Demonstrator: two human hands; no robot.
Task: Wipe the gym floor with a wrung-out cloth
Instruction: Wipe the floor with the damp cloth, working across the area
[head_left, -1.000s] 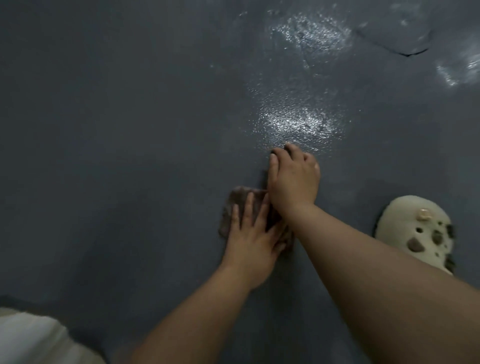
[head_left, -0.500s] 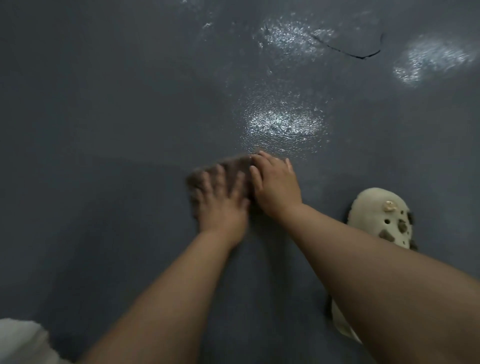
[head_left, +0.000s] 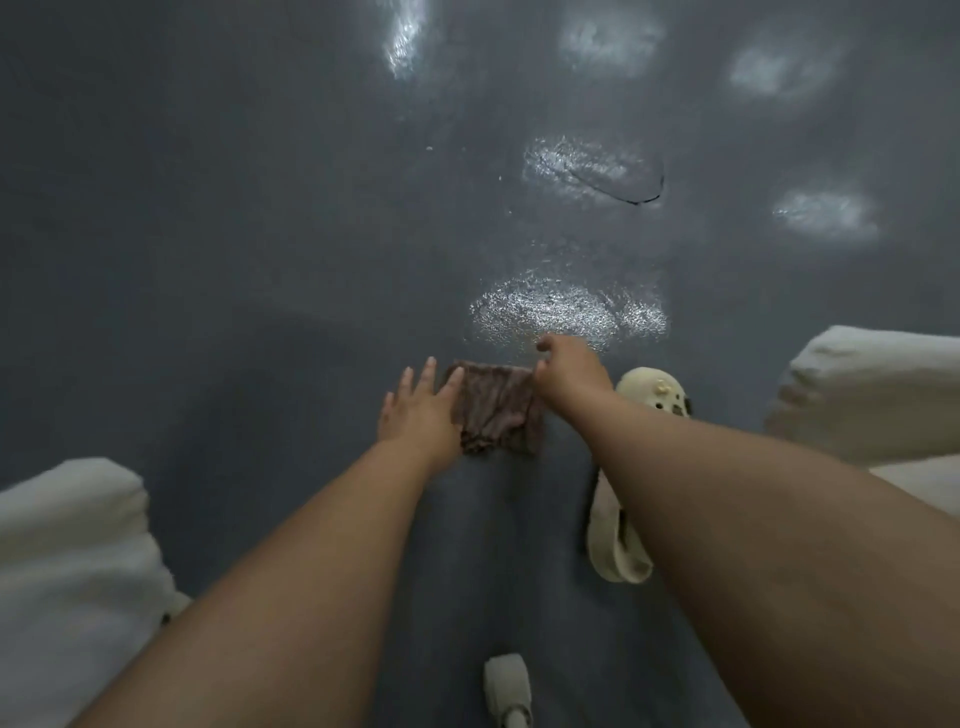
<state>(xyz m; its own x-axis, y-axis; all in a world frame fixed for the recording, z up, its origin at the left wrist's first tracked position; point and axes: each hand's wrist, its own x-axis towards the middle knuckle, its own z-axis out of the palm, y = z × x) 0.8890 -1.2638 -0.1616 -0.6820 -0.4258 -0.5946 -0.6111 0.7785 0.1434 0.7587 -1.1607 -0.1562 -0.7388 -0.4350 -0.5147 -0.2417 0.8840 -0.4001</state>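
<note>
Floor (head_left: 208, 260) wiping looked midway: left hand (head_left: 415, 415) lay flat, fingers spread, at the cloth's (head_left: 493, 410) edge; right hand (head_left: 569, 371) curled, apparently gripping its corner. Plenty left.

An indoor gym: a broad dark grey rubbery floor (head_left: 208, 234) (wet patches reflecting ceiling lights).

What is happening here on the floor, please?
A person is crouched over a dark grey floor and works a brown cloth on it with two bare hands. The left hand lies flat with straight fingers on the cloth's left edge. The right hand is at the cloth's right corner; whether it grips the corner cannot be told. Shiny patches lie just ahead of the cloth. A cream clog stands beside the right hand.
</note>
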